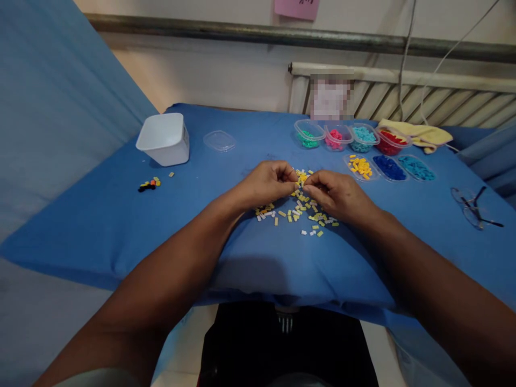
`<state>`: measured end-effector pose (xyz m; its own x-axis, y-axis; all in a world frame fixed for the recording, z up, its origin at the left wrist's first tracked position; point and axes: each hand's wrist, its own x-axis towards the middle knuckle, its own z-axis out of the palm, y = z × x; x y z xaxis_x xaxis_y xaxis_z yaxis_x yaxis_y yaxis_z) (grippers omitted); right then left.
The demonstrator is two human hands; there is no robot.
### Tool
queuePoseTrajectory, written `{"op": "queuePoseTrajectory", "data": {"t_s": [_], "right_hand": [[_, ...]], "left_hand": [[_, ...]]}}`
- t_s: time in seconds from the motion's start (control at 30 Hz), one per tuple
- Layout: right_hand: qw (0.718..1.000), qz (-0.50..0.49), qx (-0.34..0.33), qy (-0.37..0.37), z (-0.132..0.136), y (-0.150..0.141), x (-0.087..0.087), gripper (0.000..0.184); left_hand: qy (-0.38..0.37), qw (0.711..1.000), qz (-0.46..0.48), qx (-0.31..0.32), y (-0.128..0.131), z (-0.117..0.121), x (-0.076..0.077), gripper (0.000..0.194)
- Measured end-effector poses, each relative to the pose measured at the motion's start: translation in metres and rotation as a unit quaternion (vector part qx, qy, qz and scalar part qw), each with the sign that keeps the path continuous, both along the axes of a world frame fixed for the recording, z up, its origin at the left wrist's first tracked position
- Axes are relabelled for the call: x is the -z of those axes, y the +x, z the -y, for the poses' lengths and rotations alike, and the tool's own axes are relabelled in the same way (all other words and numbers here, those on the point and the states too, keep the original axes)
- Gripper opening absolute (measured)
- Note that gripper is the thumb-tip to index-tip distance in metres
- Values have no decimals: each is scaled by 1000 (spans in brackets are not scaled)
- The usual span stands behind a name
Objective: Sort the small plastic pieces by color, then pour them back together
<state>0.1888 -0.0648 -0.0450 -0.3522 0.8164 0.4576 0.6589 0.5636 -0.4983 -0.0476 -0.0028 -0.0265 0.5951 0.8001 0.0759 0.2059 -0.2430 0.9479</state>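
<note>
Small yellow and white toy building bricks [298,207] lie scattered in a loose pile on the blue cloth. Above the pile, my left hand [271,184] is closed, with thumb and forefinger pinched together. My right hand [341,194] is pinched the same way just to its right, fingertips almost meeting those of the left. Whatever sits between the fingertips is too small to make out against the yellow bricks behind. Parts of the pile are hidden by both hands.
A white tub [163,141] stands at the left, behind a small black, yellow and orange brick cluster [149,184]. A clear lid [220,141] lies nearby. Colour-sorted bricks fill containers [363,137] at the back right, before a yellow cloth [417,134]. Glasses [473,209] rest far right.
</note>
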Motion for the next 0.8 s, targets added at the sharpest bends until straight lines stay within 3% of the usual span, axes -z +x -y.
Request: {"op": "queuePoseTrajectory", "data": {"t_s": [0.13, 0.23, 0.3, 0.43, 0.57, 0.8], "right_hand": [[999, -6, -7, -34, 3, 0, 6, 11], [1000, 11, 6, -9, 0, 4, 10, 15], [1000, 28, 5, 12, -1, 6, 11, 16], [999, 43, -9, 30, -2, 5, 9, 16], [998, 54, -8, 31, -2, 2, 10, 16], [995, 101, -11, -3, -2, 1, 8, 17]], "left_hand": [[2, 1000, -18, -17, -4, -6, 3, 9], [66, 992, -103, 9, -10, -5, 3, 7], [147, 972, -182, 18, -11, -1, 1, 9], [294, 902, -316, 20, -5, 12, -7, 17], [316, 874, -369, 20, 0, 19, -10, 22], [328, 872, -361, 45, 3, 18, -5, 25]]}}
